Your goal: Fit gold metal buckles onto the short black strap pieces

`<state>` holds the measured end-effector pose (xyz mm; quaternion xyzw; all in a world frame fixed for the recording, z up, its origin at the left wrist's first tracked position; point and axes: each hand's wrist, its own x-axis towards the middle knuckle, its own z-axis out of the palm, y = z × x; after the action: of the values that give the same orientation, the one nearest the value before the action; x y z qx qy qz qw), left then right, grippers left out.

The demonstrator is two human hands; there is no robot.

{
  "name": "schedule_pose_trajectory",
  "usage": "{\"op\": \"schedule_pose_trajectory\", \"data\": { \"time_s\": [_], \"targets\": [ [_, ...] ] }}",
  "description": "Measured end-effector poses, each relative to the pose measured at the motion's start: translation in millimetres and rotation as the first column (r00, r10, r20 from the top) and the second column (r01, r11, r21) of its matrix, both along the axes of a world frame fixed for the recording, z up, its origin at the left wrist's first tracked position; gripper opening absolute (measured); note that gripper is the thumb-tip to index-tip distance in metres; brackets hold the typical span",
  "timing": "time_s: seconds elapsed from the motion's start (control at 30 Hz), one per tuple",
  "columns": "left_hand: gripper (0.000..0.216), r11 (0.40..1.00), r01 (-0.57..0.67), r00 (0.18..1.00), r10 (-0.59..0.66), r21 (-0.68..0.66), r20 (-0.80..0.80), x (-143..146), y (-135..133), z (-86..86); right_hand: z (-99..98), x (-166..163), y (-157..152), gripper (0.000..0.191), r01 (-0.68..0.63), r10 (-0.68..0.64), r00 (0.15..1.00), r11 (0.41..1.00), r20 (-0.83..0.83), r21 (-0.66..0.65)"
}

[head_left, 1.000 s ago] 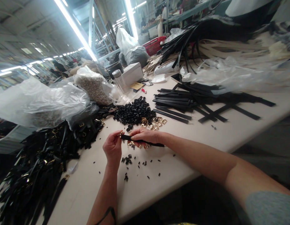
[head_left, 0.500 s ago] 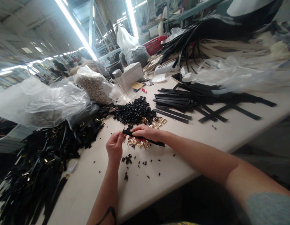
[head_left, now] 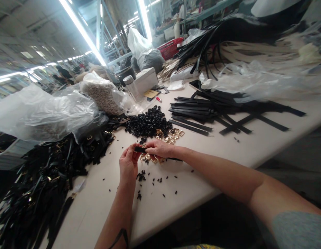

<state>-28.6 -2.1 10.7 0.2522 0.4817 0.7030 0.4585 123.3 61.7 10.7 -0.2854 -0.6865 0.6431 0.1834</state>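
Observation:
A black strap [head_left: 140,149] is stretched between my two hands above the table. My left hand [head_left: 128,160] is closed, pinching the strap's left end; whether a buckle sits there too is hidden by the fingers. My right hand [head_left: 159,149] grips the strap farther along, fingers wrapped over it, and its tail comes out under the wrist. Gold buckles [head_left: 149,158] lie on the table right below and behind the right hand. Just beyond is a heap of small black loops [head_left: 148,121]. Nearer me are scattered small black pieces [head_left: 141,176].
Cut black straps [head_left: 191,110] lie stacked to the right. Buckled straps [head_left: 46,186] pile up along the left, under plastic bags [head_left: 46,110]. A clear bottle [head_left: 131,88], a white box [head_left: 147,80] and a red basket [head_left: 171,48] stand behind. The table edge [head_left: 196,204] runs close to me.
My left hand has shifted slightly right, and its fingers now cover more of the strap's end. The right hand has turned a little, hiding more of the strap's middle.

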Motion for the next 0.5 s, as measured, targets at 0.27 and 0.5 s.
{"op": "schedule_pose_trajectory", "data": {
  "time_s": [0.27,0.5],
  "targets": [
    [0.019,0.999,0.0,0.998,0.003,-0.053,0.055,1.1,-0.1,-4.9,0.1,-1.6,-0.5,0.017,0.023,-0.025,0.998,0.999,0.052,0.026],
    [0.027,0.994,-0.098,0.994,0.095,-0.05,-0.054,2.6,-0.8,-4.9,-5.5,-3.4,1.3,0.017,0.075,-0.075,0.997,0.995,-0.005,0.069]
  ]
}}
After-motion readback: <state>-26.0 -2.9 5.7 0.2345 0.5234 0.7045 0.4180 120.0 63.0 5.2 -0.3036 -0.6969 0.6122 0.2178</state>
